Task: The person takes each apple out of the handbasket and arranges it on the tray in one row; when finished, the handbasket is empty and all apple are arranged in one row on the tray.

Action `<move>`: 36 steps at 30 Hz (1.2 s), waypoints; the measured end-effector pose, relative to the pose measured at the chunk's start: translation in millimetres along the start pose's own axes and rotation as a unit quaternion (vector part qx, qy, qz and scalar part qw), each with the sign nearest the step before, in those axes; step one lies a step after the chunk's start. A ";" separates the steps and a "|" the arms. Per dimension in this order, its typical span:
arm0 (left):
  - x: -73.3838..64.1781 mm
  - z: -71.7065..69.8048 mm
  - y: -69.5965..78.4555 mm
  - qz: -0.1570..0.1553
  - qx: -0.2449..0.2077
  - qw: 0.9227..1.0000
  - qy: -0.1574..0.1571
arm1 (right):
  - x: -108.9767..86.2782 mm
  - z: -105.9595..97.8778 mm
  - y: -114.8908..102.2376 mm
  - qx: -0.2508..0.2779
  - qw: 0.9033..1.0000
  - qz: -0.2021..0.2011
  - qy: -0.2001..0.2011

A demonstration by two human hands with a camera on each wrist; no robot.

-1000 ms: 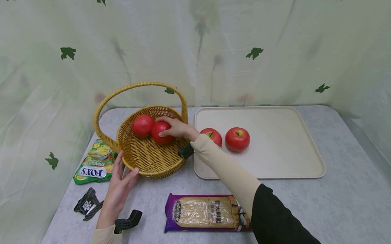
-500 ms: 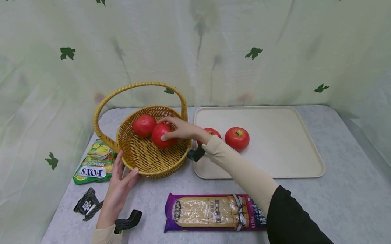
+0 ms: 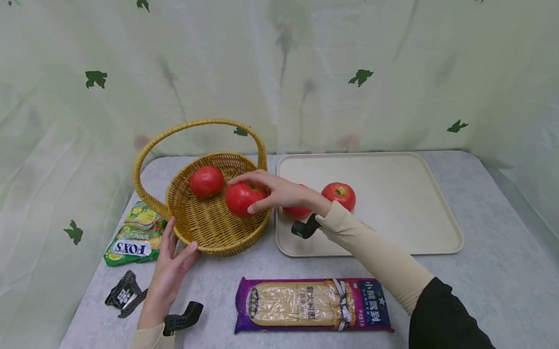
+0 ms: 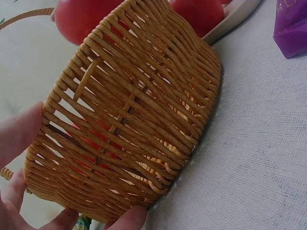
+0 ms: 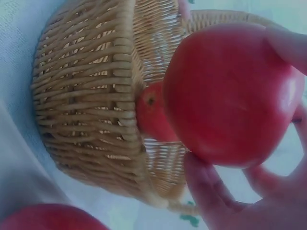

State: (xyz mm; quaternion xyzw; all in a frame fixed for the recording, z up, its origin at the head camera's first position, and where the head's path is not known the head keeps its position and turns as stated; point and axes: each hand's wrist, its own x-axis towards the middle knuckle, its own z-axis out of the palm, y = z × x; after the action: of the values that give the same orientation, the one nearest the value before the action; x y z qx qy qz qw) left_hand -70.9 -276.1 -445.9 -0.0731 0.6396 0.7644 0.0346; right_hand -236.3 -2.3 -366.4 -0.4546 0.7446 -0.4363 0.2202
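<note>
My right hand [image 3: 282, 191] grips a red apple [image 3: 243, 199] by its side, at the right rim of a round wicker basket [image 3: 206, 231]. In the right wrist view the held apple [image 5: 230, 96] fills much of the frame, with fingers and thumb around it. Inside the basket lies another red apple [image 3: 206, 181]. My left hand [image 3: 168, 270] holds the basket's front left side; in the left wrist view its thumb [image 4: 21, 132] touches the rim and fingertips [image 4: 132, 218] press low on the woven wall.
A cream tray [image 3: 395, 210] at right bears two apples; one apple [image 3: 339, 195] is plain, the other [image 3: 298, 211] partly hidden by my right arm. A pasta pack [image 3: 310, 304] lies in front. Left are a green FOX'S bag [image 3: 135, 235] and a small black packet [image 3: 124, 293].
My right hand has moved right with the apple, from inside the basket toward its right rim. The left hand and the basket have stayed put.
</note>
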 end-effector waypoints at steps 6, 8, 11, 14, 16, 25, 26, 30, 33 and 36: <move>-1.2 0.1 0.2 0.001 -0.002 1.000 0.000 | -23.3 -8.6 -4.6 0.006 0.999 0.008 0.048; -1.5 0.1 0.1 0.002 -0.002 1.000 0.001 | -31.7 -12.9 -3.5 0.001 0.998 0.016 0.066; -1.1 -0.1 0.0 0.004 -0.001 1.000 -0.001 | -44.9 -21.1 -1.3 -0.003 0.996 0.029 0.085; -0.8 0.0 0.1 0.005 0.001 1.000 -0.002 | -59.5 -29.8 1.3 0.005 0.993 0.063 0.103; -0.8 0.2 0.1 0.003 0.001 1.000 -0.002 | -69.7 -35.7 3.6 0.011 0.989 0.089 0.115; -2.0 0.6 0.5 0.003 -0.001 1.000 0.001 | -120.0 -61.3 23.6 0.031 0.974 0.147 0.169; -2.2 0.5 0.4 0.004 -0.001 1.000 0.000 | -125.6 -63.6 26.2 0.032 0.972 0.151 0.175; -2.4 0.1 0.1 0.008 -0.001 1.000 -0.002 | -146.4 -72.5 35.4 0.037 0.963 0.170 0.205; -2.1 0.1 -0.2 0.008 0.001 1.000 -0.002 | -160.3 -78.3 40.4 0.041 0.956 0.181 0.228; -2.0 0.5 -0.5 0.006 0.004 1.000 -0.002 | -173.4 -82.8 44.7 0.036 0.951 0.186 0.245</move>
State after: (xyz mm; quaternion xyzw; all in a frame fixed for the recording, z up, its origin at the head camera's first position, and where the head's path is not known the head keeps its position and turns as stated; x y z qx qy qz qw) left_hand -68.9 -275.5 -446.0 -0.0673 0.6429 0.7624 0.0312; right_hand -232.9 194.9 -373.0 -0.1793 0.8307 -0.5121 0.1246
